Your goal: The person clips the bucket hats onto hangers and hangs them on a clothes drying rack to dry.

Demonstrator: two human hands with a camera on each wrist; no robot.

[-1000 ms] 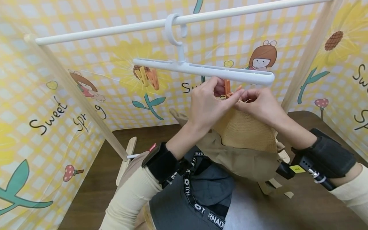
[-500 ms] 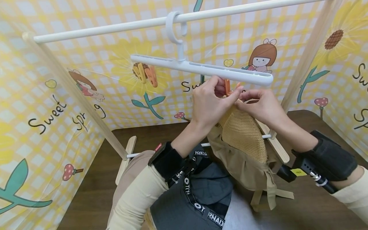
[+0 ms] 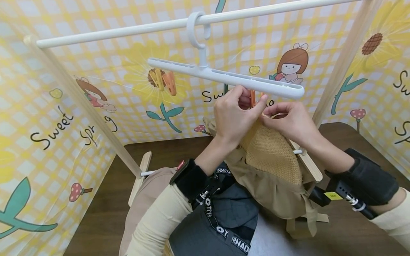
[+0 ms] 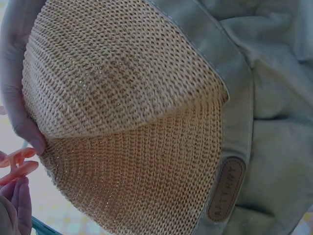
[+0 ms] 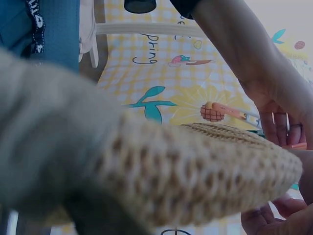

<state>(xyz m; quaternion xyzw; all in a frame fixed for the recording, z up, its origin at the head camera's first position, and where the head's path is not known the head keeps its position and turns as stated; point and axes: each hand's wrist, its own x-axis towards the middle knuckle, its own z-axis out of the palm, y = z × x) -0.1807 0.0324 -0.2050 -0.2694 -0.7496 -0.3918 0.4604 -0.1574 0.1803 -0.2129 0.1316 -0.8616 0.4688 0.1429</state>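
Observation:
My left hand pinches an orange clothespin just under the right half of a white hanger. Between thumb and fingers, my right hand pinches the top of a sun hat with a tan knitted crown. Its wide khaki cloth brim hangs below. The left wrist view shows the clothespin right beside the crown's edge, with a stitched label on the hat band. In the right wrist view the crown covers much of the work, and fingers show at the clothespin.
The hanger hooks over a white rod on wooden posts. A yellow clothespin and another orange one hang at its left. Dark grey cloth with a lettered strap lies below. A patterned sheet stands behind.
The hat has swung and turned below my right hand, brim shifting. My left forearm has moved slightly right, and the hanger's right end has dipped a little. Both hands keep their pinches.

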